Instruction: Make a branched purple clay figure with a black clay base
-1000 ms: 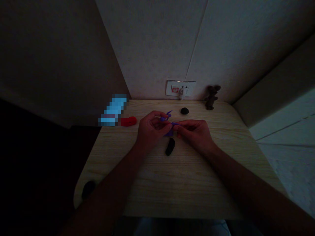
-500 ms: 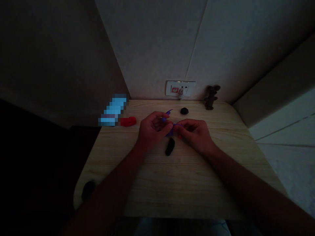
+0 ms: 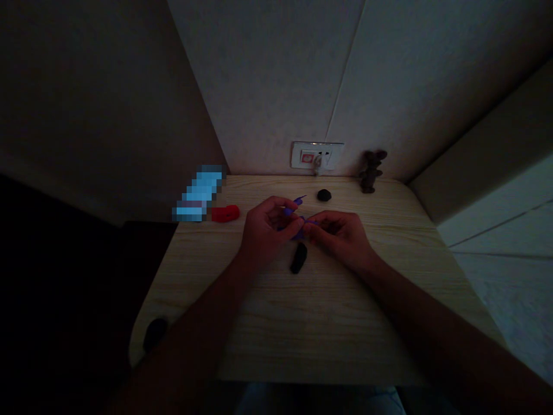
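Above the middle of the wooden table point(image 3: 259, 323), my left hand point(image 3: 268, 227) is closed on a soft-looking purple piece point(image 3: 298, 234). A thin purple end sticks out past its index finger. My right hand point(image 3: 339, 233) pinches the same purple material between thumb and forefinger, and its fingertips meet those of the left. Much of the piece is hidden by the fingers, so its full shape cannot be told. Just below the hands lies a black oblong lump point(image 3: 298, 258). Behind them sits a small round black lump point(image 3: 324, 195).
A red looped piece point(image 3: 226, 214) lies left of my hands, beside a bright blurred-out rectangle point(image 3: 199, 193). Near the wall stand a dark brown figurine point(image 3: 370, 172) and a socket point(image 3: 317, 155) with a plug. Another black lump point(image 3: 155, 333) is by my left forearm.
The thin purple end beyond my left index finger has shifted slightly and changed angle. My fingers have made small movements on the purple piece; the things on the table stay put.
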### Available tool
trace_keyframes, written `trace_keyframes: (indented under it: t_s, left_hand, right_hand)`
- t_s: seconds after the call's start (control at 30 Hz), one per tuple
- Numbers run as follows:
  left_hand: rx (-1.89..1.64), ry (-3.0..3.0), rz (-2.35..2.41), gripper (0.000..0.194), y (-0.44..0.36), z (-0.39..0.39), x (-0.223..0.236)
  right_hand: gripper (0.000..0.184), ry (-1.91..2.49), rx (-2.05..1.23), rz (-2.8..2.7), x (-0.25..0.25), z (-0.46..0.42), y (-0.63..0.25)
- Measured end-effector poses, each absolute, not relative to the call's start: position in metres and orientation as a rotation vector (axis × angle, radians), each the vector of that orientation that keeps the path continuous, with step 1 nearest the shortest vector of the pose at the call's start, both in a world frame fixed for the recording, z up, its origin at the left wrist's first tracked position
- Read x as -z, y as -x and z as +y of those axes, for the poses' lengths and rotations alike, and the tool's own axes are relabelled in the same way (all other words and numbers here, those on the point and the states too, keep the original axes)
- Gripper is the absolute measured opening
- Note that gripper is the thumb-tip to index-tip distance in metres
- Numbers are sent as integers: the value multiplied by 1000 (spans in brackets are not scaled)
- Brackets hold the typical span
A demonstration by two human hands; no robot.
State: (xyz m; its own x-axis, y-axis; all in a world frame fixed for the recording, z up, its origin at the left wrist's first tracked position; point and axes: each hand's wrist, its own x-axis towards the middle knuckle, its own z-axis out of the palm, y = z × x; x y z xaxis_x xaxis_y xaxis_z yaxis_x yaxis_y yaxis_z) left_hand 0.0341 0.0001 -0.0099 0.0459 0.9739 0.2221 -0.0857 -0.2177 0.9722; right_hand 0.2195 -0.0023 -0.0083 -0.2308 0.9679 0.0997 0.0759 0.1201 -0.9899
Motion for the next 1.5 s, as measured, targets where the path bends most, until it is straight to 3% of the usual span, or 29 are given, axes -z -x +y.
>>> trace_keyframes:
  t_s: [0.13,0.43,0.83,1.1,1.5]
  left_hand:
    - [-1363,-1317,992,28,-35,1,10]
    - [-1374,-1314,936,33,-34,-1,9]
    - [-1394,-1362,907,21,-33,-4,10]
    - [-1349,-1255,911,42,-37,-6,11]
    - [-1301,-1311,954,39,-40,-8,17]
  right_hand:
    - [36,1043,-1236,-1407,8,-3,-218]
    - [25,1040,-1201,-1363,9,-1,-219]
    - [25,938,-1368,-1067,13,4,-215]
    - [26,896,-1459,-957,7,2,-210]
    - [26,929,-1438,-816,9,3,-207]
